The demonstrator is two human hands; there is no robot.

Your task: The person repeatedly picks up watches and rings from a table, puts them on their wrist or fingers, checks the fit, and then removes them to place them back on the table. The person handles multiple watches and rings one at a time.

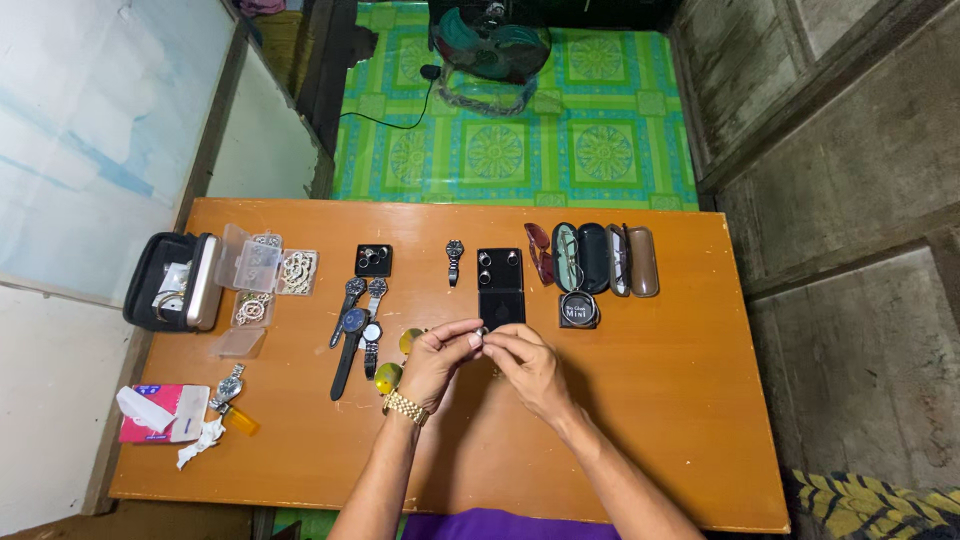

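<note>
Over the table (640,440), just below the black tray (500,285), pinching a tiny ring (482,336) between left hand (437,362) and right hand (527,365), both closed narrow, ideally keeping fingertips firm and low so nothing rolls toward the watches (357,335).

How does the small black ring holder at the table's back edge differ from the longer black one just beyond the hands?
The small black holder is roughly square; the long black holder is a taller rectangle. The small one lies farther left, clear of both hands; the long one lies just beyond the left hand and right hand. The long holder's near part shows bare. Both are black, flat on the wooden table and carry silvery rings.
</note>
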